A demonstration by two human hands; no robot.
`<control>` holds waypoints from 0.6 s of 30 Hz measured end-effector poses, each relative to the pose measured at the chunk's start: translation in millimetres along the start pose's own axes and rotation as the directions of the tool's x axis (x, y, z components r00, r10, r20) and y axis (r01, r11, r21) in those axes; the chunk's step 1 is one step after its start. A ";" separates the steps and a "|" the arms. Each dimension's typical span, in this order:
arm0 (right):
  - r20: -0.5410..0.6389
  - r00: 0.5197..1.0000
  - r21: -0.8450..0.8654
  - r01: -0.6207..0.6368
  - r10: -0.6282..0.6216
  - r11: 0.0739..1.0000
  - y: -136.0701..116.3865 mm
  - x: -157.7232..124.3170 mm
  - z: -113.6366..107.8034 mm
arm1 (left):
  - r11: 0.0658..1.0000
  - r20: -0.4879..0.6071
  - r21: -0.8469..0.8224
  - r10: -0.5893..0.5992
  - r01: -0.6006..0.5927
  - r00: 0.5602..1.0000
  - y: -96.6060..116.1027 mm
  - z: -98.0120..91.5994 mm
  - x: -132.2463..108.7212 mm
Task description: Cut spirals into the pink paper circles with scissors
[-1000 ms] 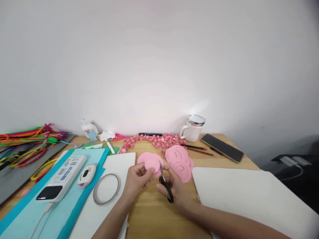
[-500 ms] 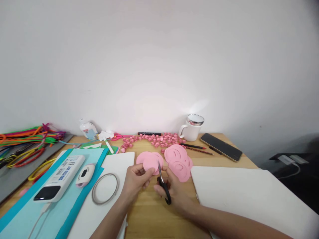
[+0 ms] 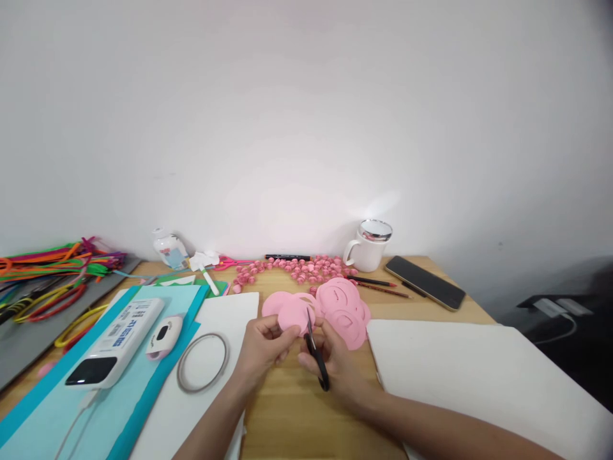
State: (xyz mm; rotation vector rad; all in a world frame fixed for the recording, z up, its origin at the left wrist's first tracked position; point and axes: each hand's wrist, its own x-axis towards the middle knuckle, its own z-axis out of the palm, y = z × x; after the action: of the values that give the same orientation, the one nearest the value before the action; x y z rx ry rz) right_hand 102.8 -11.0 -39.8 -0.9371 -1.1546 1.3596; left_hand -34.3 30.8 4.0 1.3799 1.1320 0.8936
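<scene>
My left hand point(image 3: 262, 350) pinches the near edge of a pink paper circle point(image 3: 290, 312) held just above the wooden desk point(image 3: 292, 415). My right hand point(image 3: 338, 364) grips black-handled scissors point(image 3: 316, 354), whose blades point up into the circle's right side. A strip of pink paper curls away along the cut at the circle's far right edge. Just to the right lies a pile of pink circles cut into spirals point(image 3: 345, 310).
Small pink paper roses point(image 3: 297, 268) are strewn behind, with a white mug point(image 3: 368, 246), pencils point(image 3: 378, 286) and a phone point(image 3: 424, 282). At left lie blue paper point(image 3: 57, 409), a power bank point(image 3: 115, 342), a tape ring point(image 3: 202, 361) and pipe cleaners point(image 3: 48, 268). A white sheet point(image 3: 479, 377) covers the right.
The scissors have cut further round the pink circle, and my left hand has turned the circle a little. A curled strip now stands off its right edge.
</scene>
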 end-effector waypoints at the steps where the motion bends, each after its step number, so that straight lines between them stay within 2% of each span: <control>1: 0.000 1.000 -0.001 -0.003 0.003 1.000 -0.4 0.0 0.0 | 1.000 -0.002 -0.001 -0.001 0.001 1.000 0.2 0.0 -0.1; 11: 0.012 1.000 0.046 -0.023 0.022 0.999 4.3 -0.3 -0.6 | 1.000 -0.010 -0.013 0.016 -0.016 1.000 0.4 -1.4 0.5; 18: -0.010 0.998 0.013 -0.059 0.059 0.998 -4.3 -2.2 1.0 | 0.998 -0.032 -0.046 0.031 -0.032 0.999 -2.1 -2.4 1.2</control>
State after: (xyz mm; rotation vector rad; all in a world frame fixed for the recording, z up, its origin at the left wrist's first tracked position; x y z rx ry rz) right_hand 103.1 -13.5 -35.5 -0.9745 -1.1170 1.4060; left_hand -36.6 32.4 2.1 1.3532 1.1088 0.9614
